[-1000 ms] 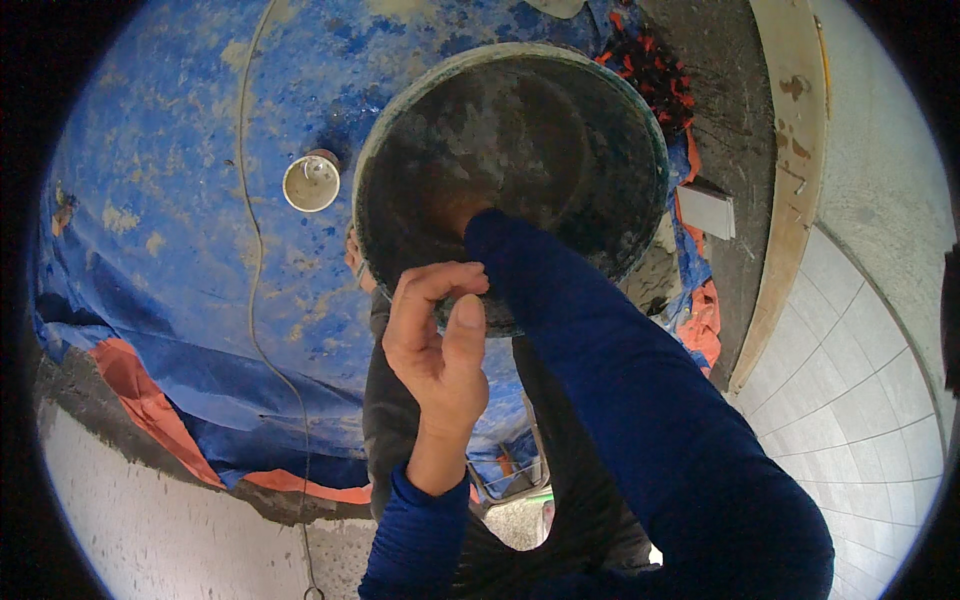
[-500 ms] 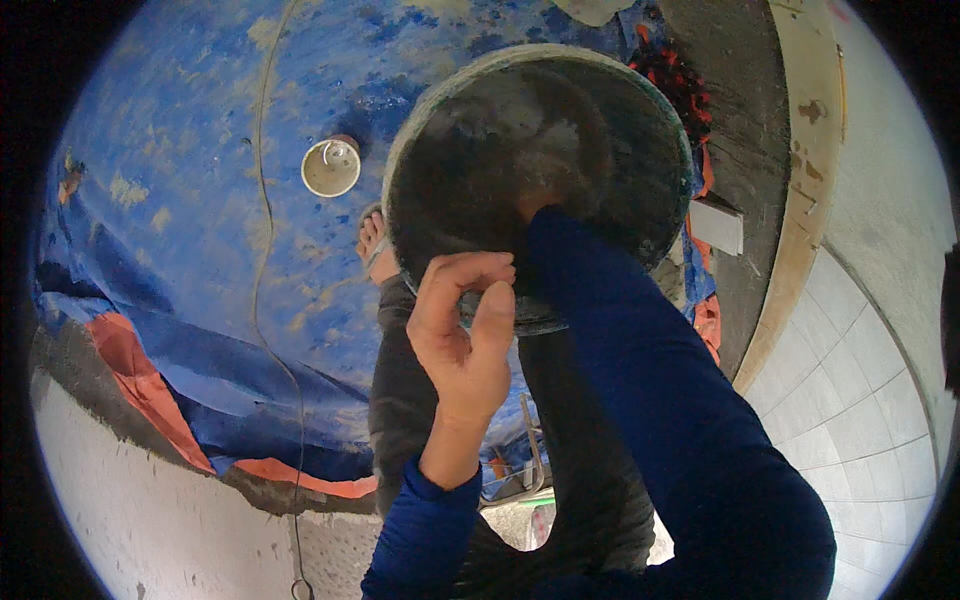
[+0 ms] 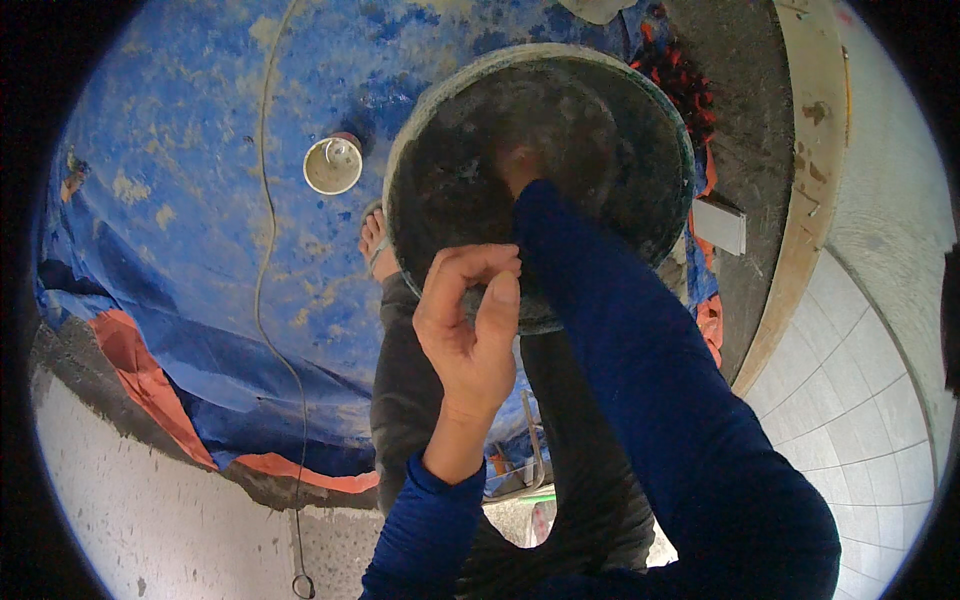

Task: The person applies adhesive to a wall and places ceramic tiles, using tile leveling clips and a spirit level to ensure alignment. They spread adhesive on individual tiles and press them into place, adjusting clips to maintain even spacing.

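A large round dark bucket (image 3: 655, 170) with a pale, crusted rim stands in front of me. My right hand (image 3: 522, 168) reaches deep into it, wrist and part of the hand showing dimly against the dark, murky inside. Its fingers are hidden, so I cannot make out what it touches. Over the bucket's near rim hovers my left hand (image 3: 465, 320), loosely curled, with a small gap between thumb and fingertips and nothing visible in it. Both arms wear dark blue sleeves.
A small whitish cup (image 3: 332, 166) stands on the stained blue tarp (image 3: 190, 150), left of the bucket. A thin cable (image 3: 263, 250) crosses the tarp. My sandalled foot (image 3: 376, 240) is beside the bucket. Right of it lie a white block (image 3: 719, 226) and a wooden board (image 3: 800, 200).
My right hand has shifted slightly farther into the bucket and to the left, and shows a little more. My left hand keeps its curl, almost unmoved.
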Action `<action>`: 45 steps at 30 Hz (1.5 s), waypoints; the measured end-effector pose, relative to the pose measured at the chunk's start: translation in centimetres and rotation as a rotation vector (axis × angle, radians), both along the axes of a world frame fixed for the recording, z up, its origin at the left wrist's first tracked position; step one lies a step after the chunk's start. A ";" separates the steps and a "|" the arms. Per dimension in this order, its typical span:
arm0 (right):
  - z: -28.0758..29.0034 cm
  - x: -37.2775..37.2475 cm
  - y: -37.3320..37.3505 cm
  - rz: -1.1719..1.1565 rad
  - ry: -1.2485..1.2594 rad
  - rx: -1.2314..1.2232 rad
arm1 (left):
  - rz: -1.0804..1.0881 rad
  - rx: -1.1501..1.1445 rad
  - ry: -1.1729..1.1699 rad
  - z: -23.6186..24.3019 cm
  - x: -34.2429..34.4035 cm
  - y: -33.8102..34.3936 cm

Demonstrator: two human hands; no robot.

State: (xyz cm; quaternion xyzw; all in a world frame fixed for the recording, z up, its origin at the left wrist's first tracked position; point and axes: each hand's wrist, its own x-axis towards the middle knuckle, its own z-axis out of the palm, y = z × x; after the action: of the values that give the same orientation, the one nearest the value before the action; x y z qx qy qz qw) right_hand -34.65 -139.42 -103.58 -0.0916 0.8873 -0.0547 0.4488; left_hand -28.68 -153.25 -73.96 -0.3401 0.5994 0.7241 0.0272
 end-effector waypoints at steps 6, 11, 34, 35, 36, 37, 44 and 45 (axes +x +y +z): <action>-0.7 -1.9 -2.3 -0.061 -0.052 -0.133 | 0.007 0.012 -0.013 0.1 -0.1 -0.2; -1.0 -1.2 -4.6 -0.092 -0.134 -0.274 | 0.024 0.013 0.006 0.0 -0.4 -0.2; 16.2 -4.6 0.4 -1.372 -0.282 -0.725 | 0.022 0.105 -0.271 -1.2 -0.3 1.1; 17.8 -4.7 0.9 -1.480 -0.343 -0.821 | 0.003 0.103 -0.299 -1.5 -0.2 1.2; 19.2 -4.5 1.3 -1.564 -0.404 -0.965 | -0.003 0.103 -0.296 -1.9 -0.2 1.4; 20.4 -4.1 1.6 -1.614 -0.455 -0.955 | -0.010 0.105 -0.293 -2.1 -0.1 1.6; 24.1 -1.9 2.5 -1.649 -0.612 -0.852 | -0.058 0.037 -0.219 -2.0 -0.7 3.0; 24.4 -1.5 2.2 -1.626 -0.571 -0.869 | -0.091 0.001 -0.215 -1.8 -0.8 3.1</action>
State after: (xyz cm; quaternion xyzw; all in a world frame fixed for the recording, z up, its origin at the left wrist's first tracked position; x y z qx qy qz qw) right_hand -36.18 -137.17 -79.18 0.4095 0.4392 -0.6927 0.3995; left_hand -29.49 -150.15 -75.79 -0.3880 0.6074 0.6820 0.1244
